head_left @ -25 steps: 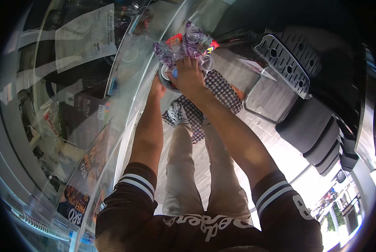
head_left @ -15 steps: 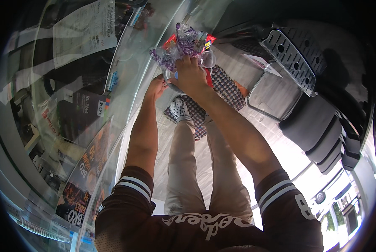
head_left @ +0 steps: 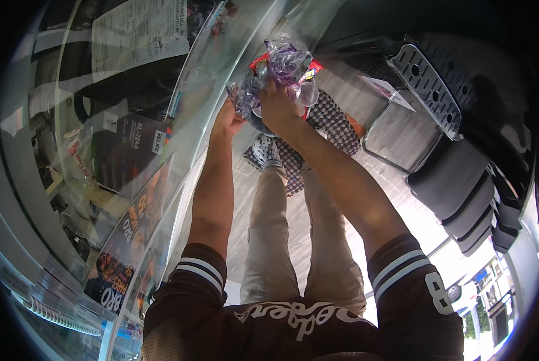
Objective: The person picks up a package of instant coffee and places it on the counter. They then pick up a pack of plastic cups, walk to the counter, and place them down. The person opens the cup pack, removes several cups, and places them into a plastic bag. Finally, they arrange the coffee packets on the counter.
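Note:
In front of me is a heap of litter: a crumpled purple and clear plastic wrapper, a red wrapper and a clear plastic cup. My right hand reaches into the heap, its fingers closed against the purple plastic and partly hidden by it. At the near left side of the heap is my left hand, fingers curled beside a loose edge of crumpled plastic; what they grip is hidden. Whatever holds the litter is mostly covered by the hands and wrappers.
A glass display case with boxes and papers runs along my left. Below the litter lies a checkered mat, with my shoe on it. Dark chairs with metal frames stand to the right.
My right hand has pushed deeper among the plastic, and the crumpled wrapper has shifted around its fingers. A pale round piece beneath that hand is now mostly covered. The whole view has shifted slightly.

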A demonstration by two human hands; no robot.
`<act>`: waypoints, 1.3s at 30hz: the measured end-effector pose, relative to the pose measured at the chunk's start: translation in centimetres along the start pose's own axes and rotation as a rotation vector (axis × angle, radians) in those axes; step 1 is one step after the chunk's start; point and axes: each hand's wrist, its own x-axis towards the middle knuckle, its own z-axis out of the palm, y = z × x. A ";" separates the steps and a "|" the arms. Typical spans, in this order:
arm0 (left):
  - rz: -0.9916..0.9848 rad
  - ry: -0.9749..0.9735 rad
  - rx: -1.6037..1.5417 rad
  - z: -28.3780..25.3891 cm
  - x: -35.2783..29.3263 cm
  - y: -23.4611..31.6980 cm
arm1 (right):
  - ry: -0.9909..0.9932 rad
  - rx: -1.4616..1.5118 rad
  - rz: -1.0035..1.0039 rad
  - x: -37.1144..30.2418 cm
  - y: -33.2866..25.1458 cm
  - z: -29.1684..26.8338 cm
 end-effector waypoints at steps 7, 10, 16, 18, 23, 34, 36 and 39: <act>0.149 -0.165 0.029 3.6 -1.7 3.3 | -0.046 -0.066 -0.056 0.2 -0.5 1.4; 0.043 -0.114 0.043 5.1 -1.8 5.0 | -0.094 -0.035 -0.080 1.3 0.5 2.6; 0.371 0.225 0.553 5.6 0.5 2.0 | -0.314 0.028 0.029 -0.9 -2.6 -3.7; 0.507 0.342 0.781 5.3 1.5 1.1 | -0.425 0.307 0.134 -2.8 -1.7 -9.0; 0.745 0.417 0.973 8.4 -0.9 0.4 | 0.631 0.411 0.122 -1.5 6.8 -6.9; 0.043 0.087 0.498 9.1 -2.3 6.4 | -0.086 -0.087 -0.171 1.4 5.1 -0.2; 0.107 0.109 0.719 11.3 -3.0 7.8 | -0.141 -0.191 -0.208 2.4 4.8 -1.8; 0.023 0.051 0.859 12.3 -1.6 8.5 | -0.501 -0.124 -0.001 5.3 4.1 -5.1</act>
